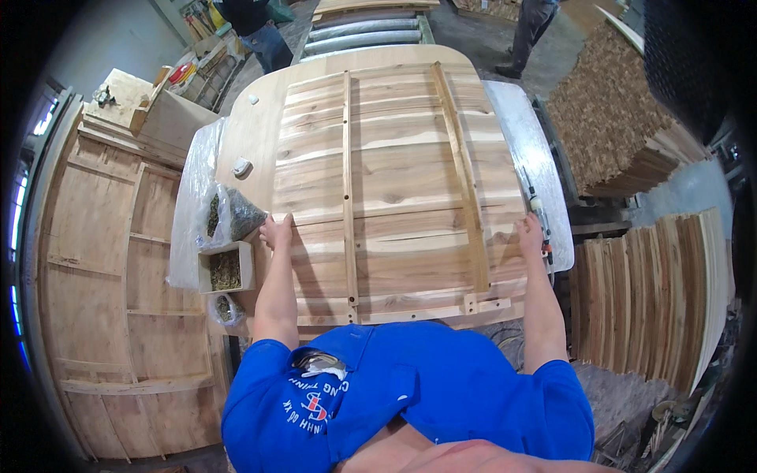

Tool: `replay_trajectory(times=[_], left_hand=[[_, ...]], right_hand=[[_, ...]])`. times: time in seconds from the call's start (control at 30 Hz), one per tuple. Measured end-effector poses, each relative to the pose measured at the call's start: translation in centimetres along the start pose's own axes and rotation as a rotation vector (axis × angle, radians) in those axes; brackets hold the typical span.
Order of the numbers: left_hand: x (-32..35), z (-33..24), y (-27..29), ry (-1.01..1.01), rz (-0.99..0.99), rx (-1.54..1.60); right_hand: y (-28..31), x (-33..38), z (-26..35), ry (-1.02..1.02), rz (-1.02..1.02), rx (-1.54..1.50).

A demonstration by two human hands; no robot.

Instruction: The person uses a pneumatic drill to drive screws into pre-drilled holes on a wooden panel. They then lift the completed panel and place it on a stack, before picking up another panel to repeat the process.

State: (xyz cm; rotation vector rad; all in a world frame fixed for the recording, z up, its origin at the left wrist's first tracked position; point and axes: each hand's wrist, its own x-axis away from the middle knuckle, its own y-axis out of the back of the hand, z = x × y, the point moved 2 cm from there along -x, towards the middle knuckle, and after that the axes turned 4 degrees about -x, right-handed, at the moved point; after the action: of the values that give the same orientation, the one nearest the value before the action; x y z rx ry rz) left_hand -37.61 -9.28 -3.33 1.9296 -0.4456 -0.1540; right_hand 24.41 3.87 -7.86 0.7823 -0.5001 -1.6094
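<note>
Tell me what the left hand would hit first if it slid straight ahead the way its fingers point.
Probably the clear plastic bag of dark screws, just beyond the left hand at the slatted wooden panel's left edge; depth is unclear.

Workshop interior with a grey concrete floor (473, 35), daylight entering through a window strip (17, 213) at the far left edge. A large framed plywood panel (102, 315) lies at left with stacked boards and a wooden box (169, 114) beyond it; at right stand a heap of small wood offcuts (607, 110) and a row of thin curved slats (662, 292) set on edge. Grey rollers (367, 35) sit at the top centre, and two people (260, 27) stand on the floor at the far end.
</note>
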Motion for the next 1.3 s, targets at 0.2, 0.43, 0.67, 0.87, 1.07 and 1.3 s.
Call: replay_trajectory(times=[0.2, 0.43, 0.67, 0.87, 1.07, 1.3], left_hand=[[-0.3, 0.0, -0.4, -0.032, -0.008, -0.027], [5.0, -0.4, -2.8, -0.506, -0.17, 0.156], [14.2, -3.1, -4.9, -0.875, 0.334, 0.184], [14.7, -2.9, -5.5, -0.734, 0.345, 0.319], [14.0, -2.3, -5.8, -0.639, 0.434, 0.441], [13.7, -2.0, -6.1, -0.697, 0.366, 0.434]], right_hand=[[0.6, -0.1, 0.1, 0.094, 0.017, -0.095], [0.2, 3.5, 6.5, 0.184, -0.086, 0.288], [-3.0, 5.7, 11.0, -0.094, 0.251, 0.288], [-3.5, 4.0, 11.6, -0.243, 0.323, 0.18], [-5.1, 3.5, 12.4, -0.071, 0.32, 0.163], [-7.3, 4.9, 13.0, -0.148, 0.329, 0.194]])
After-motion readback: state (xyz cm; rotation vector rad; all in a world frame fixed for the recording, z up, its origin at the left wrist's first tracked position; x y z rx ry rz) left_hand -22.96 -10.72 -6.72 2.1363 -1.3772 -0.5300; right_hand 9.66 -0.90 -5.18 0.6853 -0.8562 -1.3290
